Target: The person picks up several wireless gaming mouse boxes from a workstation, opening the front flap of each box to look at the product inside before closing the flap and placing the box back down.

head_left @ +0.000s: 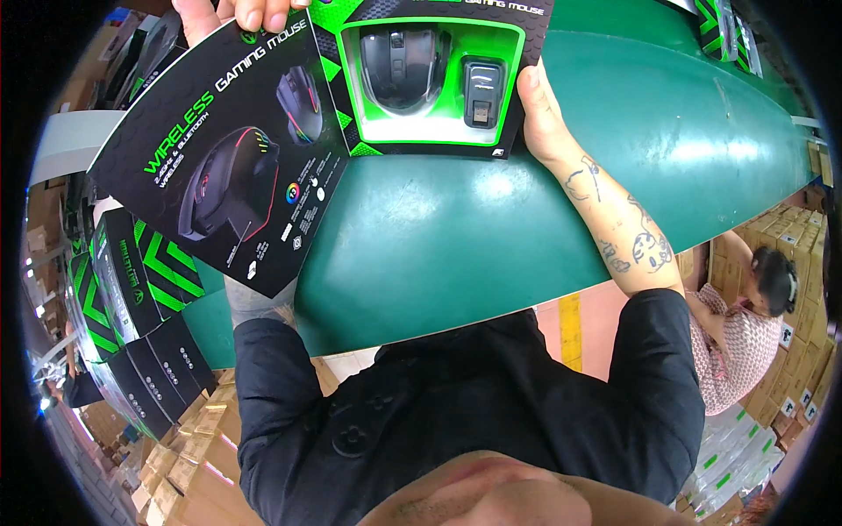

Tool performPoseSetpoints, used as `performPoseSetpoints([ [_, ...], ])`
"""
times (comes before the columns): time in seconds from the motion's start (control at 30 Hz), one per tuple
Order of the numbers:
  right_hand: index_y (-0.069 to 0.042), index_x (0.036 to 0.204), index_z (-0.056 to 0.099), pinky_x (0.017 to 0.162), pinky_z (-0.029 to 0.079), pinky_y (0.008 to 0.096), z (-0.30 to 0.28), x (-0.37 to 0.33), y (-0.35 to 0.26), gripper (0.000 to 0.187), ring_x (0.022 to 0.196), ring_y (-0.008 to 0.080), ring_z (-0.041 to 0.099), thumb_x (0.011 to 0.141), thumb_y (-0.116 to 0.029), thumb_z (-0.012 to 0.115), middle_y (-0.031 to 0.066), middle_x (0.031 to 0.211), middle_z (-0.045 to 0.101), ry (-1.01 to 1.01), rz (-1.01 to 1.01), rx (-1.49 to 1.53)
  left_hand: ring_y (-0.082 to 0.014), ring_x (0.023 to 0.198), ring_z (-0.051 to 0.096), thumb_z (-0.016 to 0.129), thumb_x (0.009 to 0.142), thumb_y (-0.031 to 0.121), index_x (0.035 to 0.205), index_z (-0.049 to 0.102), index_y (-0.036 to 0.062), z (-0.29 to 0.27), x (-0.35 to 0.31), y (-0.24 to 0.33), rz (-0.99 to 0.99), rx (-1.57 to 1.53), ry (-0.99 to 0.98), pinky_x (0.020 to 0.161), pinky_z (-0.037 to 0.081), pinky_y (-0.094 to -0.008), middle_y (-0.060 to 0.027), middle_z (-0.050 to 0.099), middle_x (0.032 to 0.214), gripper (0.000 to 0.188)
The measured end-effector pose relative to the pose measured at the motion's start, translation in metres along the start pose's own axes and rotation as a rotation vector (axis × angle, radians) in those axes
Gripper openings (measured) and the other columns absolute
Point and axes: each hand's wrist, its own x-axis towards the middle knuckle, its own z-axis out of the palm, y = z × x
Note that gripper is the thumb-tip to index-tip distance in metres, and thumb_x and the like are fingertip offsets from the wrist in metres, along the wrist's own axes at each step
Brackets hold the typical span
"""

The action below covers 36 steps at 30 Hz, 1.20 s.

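A black and green gaming mouse box (pixel 517 44) is held up over the green table at the top of the view, its front cover flap (pixel 254 167) swung out to the left. Inside the green-edged window sit a black mouse (pixel 403 66) and a small black USB receiver (pixel 482 92). My left hand (pixel 237 13) grips the flap's upper edge, fingers bent over it. Along the box's right side, my right hand (pixel 541 114) is closed, the thumb in front and its other fingers hidden behind.
The green table (pixel 421 237) spans the middle. Stacked black and green boxes (pixel 132 272) stand at the left, with others (pixel 728 35) at the far right. Brown cartons (pixel 202 447) lie lower left. A person in a pink patterned top (pixel 741 351) is at the right, near clear packages (pixel 728 460).
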Motion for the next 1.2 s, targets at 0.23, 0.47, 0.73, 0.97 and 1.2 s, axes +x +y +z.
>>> performPoseSetpoints([
  [0.23, 0.000, 0.140, 0.020, 0.107, 0.024, 0.0364, 0.002, 0.017, -0.006, 0.069, 0.128, 0.0231, 0.033, 0.095, -0.053, 0.021, 0.0145, 0.138, 0.035, 0.196, 0.160, 0.137, -0.0348, 0.114, 0.044, 0.073, 0.068, 0.029, 0.118, 0.051, 0.0055, 0.043, -0.023, -0.013, -0.537, 3.183, -0.484, 0.096, 0.038, -0.0414, -0.0130, 0.053, 0.117, 0.059],
  [0.47, -0.001, 0.128, 0.044, 0.103, 0.030, 0.0368, -0.033, 0.023, 0.002, 0.059, 0.123, 0.0225, 0.040, 0.095, -0.049, 0.030, 0.0140, 0.130, 0.045, 0.450, 0.204, -0.001, -0.0370, 0.124, 0.038, 0.066, 0.072, 0.048, 0.138, 0.034, 0.0169, 0.012, -0.102, -0.030, -1.212, 3.093, -0.740, 0.101, 0.030, -0.0506, -0.0145, 0.037, 0.138, 0.080],
  [0.73, 0.001, 0.130, 0.039, 0.099, 0.035, 0.0336, -0.059, 0.081, 0.038, 0.070, 0.120, 0.0263, 0.043, 0.079, -0.039, 0.065, 0.0217, 0.126, 0.046, 0.468, 0.212, -0.431, -0.0335, 0.126, 0.036, 0.062, 0.076, 0.040, 0.133, 0.038, 0.0056, -0.056, -0.029, 0.102, -0.871, 3.529, -0.608, 0.100, 0.032, -0.0481, -0.0173, 0.039, 0.136, 0.071],
  [0.97, -0.003, 0.138, 0.029, 0.105, 0.029, 0.0375, -0.050, 0.148, 0.024, 0.085, 0.126, 0.0331, 0.039, 0.080, -0.060, 0.052, 0.0235, 0.132, 0.043, 0.369, 0.171, -0.504, -0.0340, 0.133, 0.023, 0.070, 0.070, 0.044, 0.137, 0.025, -0.0053, -0.095, -0.032, 0.060, -0.877, 2.770, 0.123, 0.109, 0.022, -0.0366, -0.0247, 0.026, 0.142, 0.094],
  [1.2, -0.008, 0.143, 0.021, 0.102, 0.030, 0.0288, -0.042, 0.084, -0.045, 0.066, 0.126, 0.0197, 0.036, 0.088, -0.019, 0.057, 0.0113, 0.143, 0.031, 0.153, -0.329, 0.087, -0.0227, 0.126, 0.036, 0.062, 0.085, 0.016, 0.142, 0.021, 0.0066, 0.005, -0.001, -0.012, -0.345, 2.132, 0.084, 0.103, 0.031, -0.0355, -0.0150, 0.030, 0.142, 0.071],
])
